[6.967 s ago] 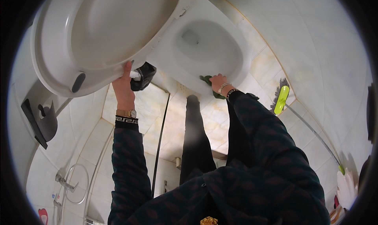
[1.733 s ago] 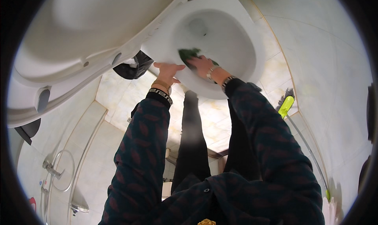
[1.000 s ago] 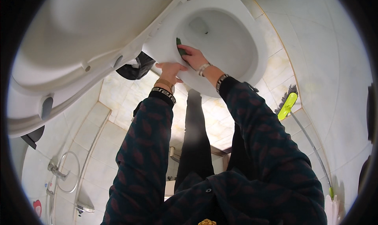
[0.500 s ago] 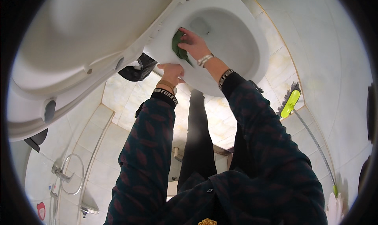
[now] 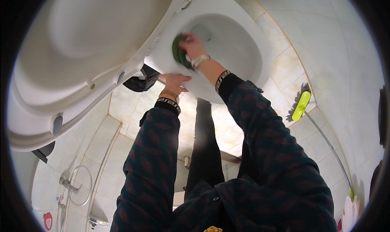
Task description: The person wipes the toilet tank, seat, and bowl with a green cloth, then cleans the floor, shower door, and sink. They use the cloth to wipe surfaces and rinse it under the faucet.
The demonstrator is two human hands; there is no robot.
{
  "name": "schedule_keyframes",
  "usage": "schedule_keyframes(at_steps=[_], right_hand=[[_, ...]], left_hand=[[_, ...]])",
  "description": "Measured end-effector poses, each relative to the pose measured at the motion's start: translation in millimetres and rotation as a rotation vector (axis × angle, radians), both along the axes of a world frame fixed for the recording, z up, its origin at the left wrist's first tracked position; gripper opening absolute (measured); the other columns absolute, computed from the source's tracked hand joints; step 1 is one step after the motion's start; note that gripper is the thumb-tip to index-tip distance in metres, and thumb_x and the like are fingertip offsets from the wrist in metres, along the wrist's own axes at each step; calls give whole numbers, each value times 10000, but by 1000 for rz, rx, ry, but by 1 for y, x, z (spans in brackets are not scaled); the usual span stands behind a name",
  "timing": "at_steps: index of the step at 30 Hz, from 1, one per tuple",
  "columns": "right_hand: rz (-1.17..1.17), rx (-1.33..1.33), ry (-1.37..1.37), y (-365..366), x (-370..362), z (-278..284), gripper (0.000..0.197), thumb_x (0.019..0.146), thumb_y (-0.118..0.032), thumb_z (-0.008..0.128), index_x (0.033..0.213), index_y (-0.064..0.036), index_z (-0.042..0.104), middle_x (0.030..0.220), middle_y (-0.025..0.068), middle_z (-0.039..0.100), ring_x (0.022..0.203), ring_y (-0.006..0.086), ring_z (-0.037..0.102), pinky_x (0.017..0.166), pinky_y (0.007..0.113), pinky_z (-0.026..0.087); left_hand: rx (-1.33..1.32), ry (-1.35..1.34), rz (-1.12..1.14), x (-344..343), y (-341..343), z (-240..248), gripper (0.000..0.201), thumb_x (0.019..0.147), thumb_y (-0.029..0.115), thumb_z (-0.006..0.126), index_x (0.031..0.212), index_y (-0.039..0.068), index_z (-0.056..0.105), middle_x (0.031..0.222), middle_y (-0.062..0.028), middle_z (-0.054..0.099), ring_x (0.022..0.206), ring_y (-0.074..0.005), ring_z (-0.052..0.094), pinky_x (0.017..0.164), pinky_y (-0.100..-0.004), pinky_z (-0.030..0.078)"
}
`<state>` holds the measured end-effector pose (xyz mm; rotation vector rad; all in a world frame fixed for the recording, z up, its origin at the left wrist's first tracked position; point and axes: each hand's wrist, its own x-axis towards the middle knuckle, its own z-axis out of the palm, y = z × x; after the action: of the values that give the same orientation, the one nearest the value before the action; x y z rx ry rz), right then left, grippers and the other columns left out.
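A white toilet bowl (image 5: 265, 53) is at the top middle, its seat and lid (image 5: 103, 25) raised to the left. My right hand (image 5: 194, 46), smeared by motion, is closed over a dark green cloth (image 5: 177, 49) and presses it to the left side of the bowl's rim. Part of the cloth is hidden under the fingers. At the near left edge of the rim, my left hand (image 5: 175, 81) rests with its thumb and fingers apart. Nothing shows in it.
A black bin (image 5: 143, 79) stands left of the toilet. On the right, a mop with a lime-green head (image 5: 301, 105) leans by the tiled wall. A shower fitting (image 5: 70, 185) with a hose is at the lower left. My legs are below the bowl.
The cloth is now spread wider and curved along the rim, with my right hand shifted on it. My left hand has opened its thumb away from the fingers. The view has shifted slightly.
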<state>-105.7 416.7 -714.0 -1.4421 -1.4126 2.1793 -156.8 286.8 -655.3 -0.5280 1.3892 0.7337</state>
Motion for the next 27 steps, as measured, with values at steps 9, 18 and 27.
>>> schedule_keyframes(at_steps=[9,18,27], right_hand=[[-452,-169,155,12,-32,28,451,797,15,617,1218,-84,487,1069,96,560,938,218,563,821,323,487],[-1375,-431,442,84,8,14,335,848,45,499,1151,-100,492,1099,135,553,1009,281,539,836,456,512],[599,170,-284,-22,-13,-28,356,815,-66,500,1138,-81,650,1077,187,654,975,339,619,890,404,476]], left_hand=[[-108,162,-99,6,7,-2,734,743,75,761,1111,-69,142,1120,-258,487,995,-425,588,748,-558,580],[99,174,-440,4,-11,-9,257,887,174,607,1061,-10,652,1128,-136,562,1059,-305,590,791,-450,599],[-2,234,-431,12,-8,-32,583,701,84,799,1112,-33,403,1140,-173,514,1050,-336,567,722,-519,591]])
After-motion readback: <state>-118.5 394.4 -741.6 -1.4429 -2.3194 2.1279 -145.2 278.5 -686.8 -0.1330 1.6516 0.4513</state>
